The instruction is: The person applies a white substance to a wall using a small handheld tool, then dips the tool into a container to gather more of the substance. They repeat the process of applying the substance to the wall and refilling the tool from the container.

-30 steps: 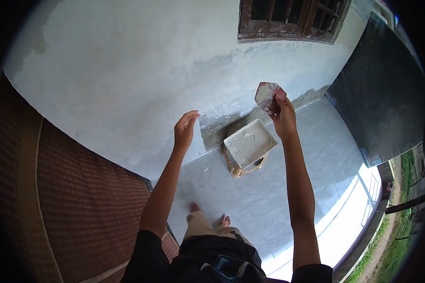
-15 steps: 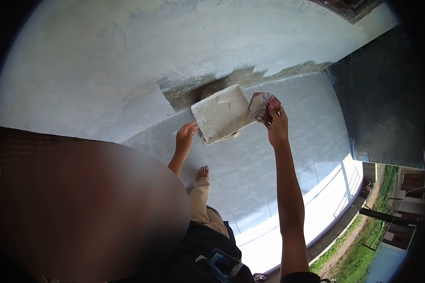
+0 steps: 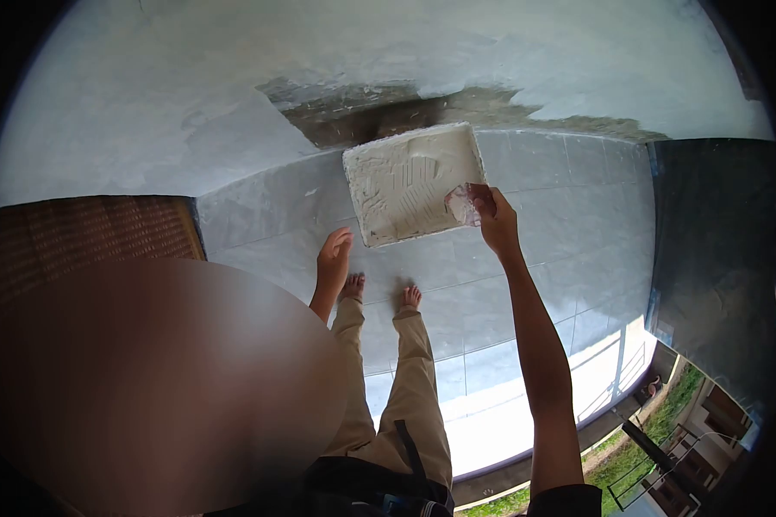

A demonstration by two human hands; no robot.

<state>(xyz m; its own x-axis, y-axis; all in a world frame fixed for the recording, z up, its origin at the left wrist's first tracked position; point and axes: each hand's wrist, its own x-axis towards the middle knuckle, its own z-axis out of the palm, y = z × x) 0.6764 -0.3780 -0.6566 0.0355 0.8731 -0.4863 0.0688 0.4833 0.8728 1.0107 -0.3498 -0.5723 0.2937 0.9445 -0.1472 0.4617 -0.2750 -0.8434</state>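
The right hand point(image 3: 494, 220) has its grip pinched on a plaster-smeared scraper point(image 3: 459, 205), whose blade touches the right edge of the plaster tray point(image 3: 351, 191). The tray stands on the tiled floor point(image 3: 569, 207) by the wall. The left hand point(image 3: 334, 258) hangs free near the tray, fingers loosely spread.

The right arm point(image 3: 535, 345) is stretched out straight, forward and down, and the right hand point(image 3: 494, 222) is closed in a pinching grip. The left hand point(image 3: 334, 258) is held open, fingers loosely extended together, with the left forearm point(image 3: 322, 302) drawn closer in.
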